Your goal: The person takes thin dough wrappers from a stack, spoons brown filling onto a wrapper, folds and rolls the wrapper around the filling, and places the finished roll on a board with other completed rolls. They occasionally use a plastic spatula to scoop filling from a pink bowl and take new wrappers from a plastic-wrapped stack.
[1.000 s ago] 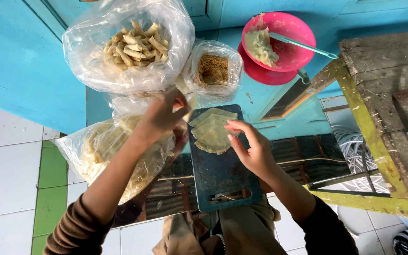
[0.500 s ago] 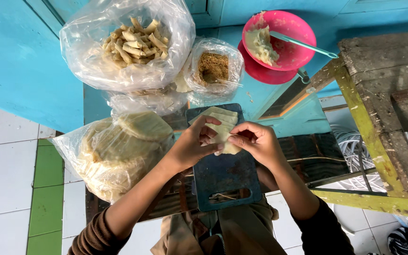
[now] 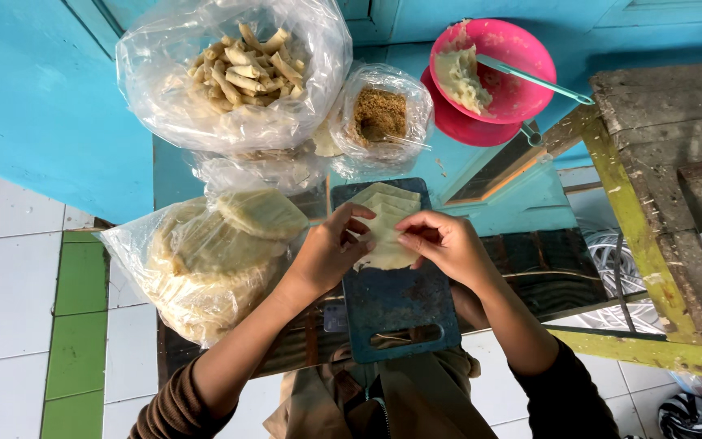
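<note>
A thin pale dough wrapper (image 3: 383, 232) lies on a dark blue cutting board (image 3: 400, 305) in front of me. My left hand (image 3: 331, 252) pinches its left edge, and my right hand (image 3: 444, 244) pinches its right edge, both fingertips on the sheet. Its far corner is folded over in layers. Just left of my left hand sits a clear plastic bag of stacked round wrappers (image 3: 205, 260), one wrapper (image 3: 262, 213) lying loose on top.
Beyond the board are a large clear bag of rolled fried sticks (image 3: 241, 69), a small bag of brown crumbs (image 3: 379, 114), and a pink bowl (image 3: 513, 89) of pale filling with a green spoon (image 3: 534, 79). A worn wooden bench with a yellow-green frame (image 3: 660, 162) stands right.
My left hand left the wrapper bag and came to the board. Both hands now grip the wrapper, which has gone from flat to partly folded.
</note>
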### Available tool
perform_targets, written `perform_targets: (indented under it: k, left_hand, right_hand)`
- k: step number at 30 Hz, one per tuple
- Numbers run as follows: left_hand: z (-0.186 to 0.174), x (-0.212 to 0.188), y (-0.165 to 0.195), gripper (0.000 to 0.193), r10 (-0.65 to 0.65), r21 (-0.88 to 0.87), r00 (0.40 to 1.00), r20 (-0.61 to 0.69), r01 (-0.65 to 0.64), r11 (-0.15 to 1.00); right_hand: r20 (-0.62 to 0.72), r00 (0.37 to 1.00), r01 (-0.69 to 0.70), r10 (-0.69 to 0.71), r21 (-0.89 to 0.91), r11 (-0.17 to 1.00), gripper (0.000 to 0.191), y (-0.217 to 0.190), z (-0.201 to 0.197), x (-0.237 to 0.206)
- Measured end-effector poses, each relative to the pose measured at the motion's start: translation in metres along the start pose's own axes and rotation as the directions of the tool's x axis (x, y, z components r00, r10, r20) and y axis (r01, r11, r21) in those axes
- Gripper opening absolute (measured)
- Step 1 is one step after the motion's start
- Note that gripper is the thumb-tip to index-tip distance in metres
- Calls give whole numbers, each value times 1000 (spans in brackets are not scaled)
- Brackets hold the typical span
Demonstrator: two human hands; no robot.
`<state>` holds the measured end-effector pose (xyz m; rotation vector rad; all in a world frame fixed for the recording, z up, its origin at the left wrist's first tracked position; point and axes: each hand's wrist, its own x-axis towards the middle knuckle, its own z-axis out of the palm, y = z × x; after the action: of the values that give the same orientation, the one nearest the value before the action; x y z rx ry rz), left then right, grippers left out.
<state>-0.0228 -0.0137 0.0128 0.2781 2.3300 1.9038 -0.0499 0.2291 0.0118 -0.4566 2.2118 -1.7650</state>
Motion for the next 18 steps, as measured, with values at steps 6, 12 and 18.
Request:
perform_targets:
  k: [6, 12, 18]
  left_hand:
    - [13, -2, -8, 48, 141, 161, 986, -90, -125, 979]
    - [22, -7, -13, 48, 250, 244, 963, -97, -220, 944]
    - [23, -6, -11, 45, 254, 316, 961, -110, -208, 925]
  right_hand:
    - [-56, 996, 52, -71, -284, 957, 15, -3, 18, -2]
    - [-128, 986, 39, -106, -444, 895, 22, -7, 14, -8]
    - [-114, 958, 160, -263, -550, 820, 26, -5, 9, -7]
